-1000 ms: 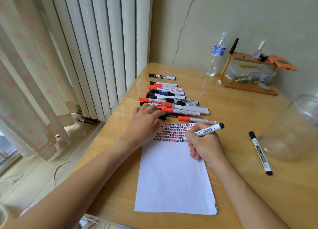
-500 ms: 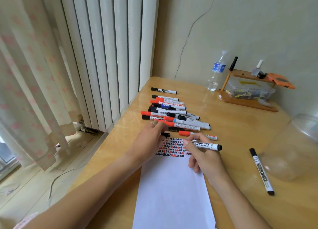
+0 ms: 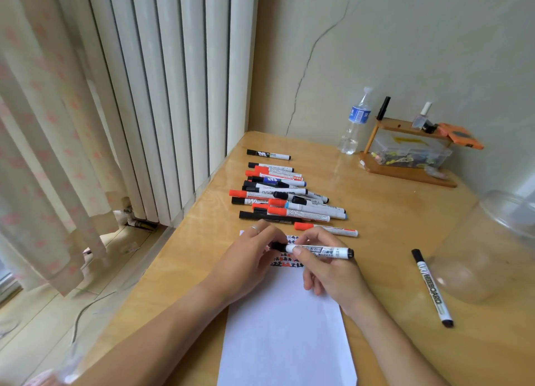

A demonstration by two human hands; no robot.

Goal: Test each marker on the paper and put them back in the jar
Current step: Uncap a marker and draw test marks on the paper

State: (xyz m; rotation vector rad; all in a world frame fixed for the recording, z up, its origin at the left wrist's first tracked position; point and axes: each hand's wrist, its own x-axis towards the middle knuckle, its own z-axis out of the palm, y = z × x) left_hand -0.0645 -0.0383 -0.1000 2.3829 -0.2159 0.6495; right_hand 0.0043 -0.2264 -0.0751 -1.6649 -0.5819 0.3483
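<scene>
Both hands hover over the paper [image 3: 285,327]: the right hand [image 3: 327,267] grasps a marker [image 3: 318,251], the left hand [image 3: 252,258] pinches its black cap [image 3: 278,246]. A marker pile [image 3: 286,197] lies beyond; the jar [image 3: 492,249] sits right.

jar [image 3: 492,252] clipped by right edge, paper [image 3: 285,327] cut at bottom, hands hide most scribbles [image 3: 286,263], marker-pile [image 3: 286,196] labels unreadable.

The lone marker [image 3: 432,287] near the jar [image 3: 492,246] reads "WHITEBOARD"
</scene>
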